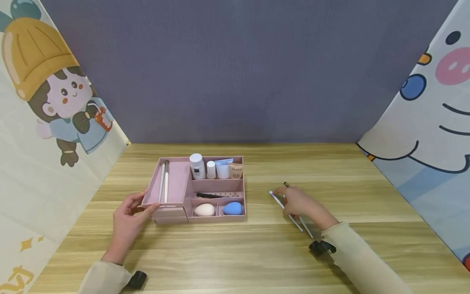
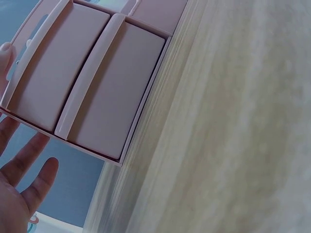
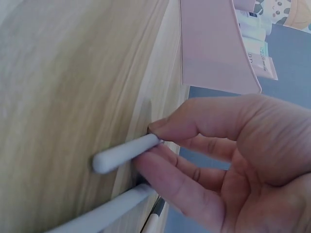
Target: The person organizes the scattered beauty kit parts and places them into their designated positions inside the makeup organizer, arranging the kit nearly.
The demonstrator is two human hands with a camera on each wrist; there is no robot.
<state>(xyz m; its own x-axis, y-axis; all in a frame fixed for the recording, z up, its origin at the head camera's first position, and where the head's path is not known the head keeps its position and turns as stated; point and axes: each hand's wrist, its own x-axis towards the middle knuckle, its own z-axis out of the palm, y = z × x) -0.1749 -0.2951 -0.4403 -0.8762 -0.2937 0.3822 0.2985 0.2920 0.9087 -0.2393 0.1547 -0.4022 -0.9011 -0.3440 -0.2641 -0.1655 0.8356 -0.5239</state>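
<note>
My left hand [image 1: 128,215] holds the left front corner of a pink makeup organizer [image 1: 216,219], the thumb at the top front edge and the fingers along the left side. Two small drawers [image 2: 116,87] show on its front in the left wrist view. To the right of the organizer, my right hand [image 1: 299,203] is low over the table. Its thumb and fingers pinch a slim white-handled stick [image 3: 124,153], which looks like a makeup brush. A second white handle [image 3: 104,212] lies beside it, partly hidden by the fingers.
Two white-handled brushes [image 1: 166,185] lie in the organizer's left tray. Its other compartments hold a white bottle [image 1: 198,167], small tubes [image 1: 223,168], a black pencil [image 1: 209,195], a cream sponge [image 1: 204,210] and a blue sponge [image 1: 232,208]. A grey-blue panel [image 1: 242,73] stands behind the table.
</note>
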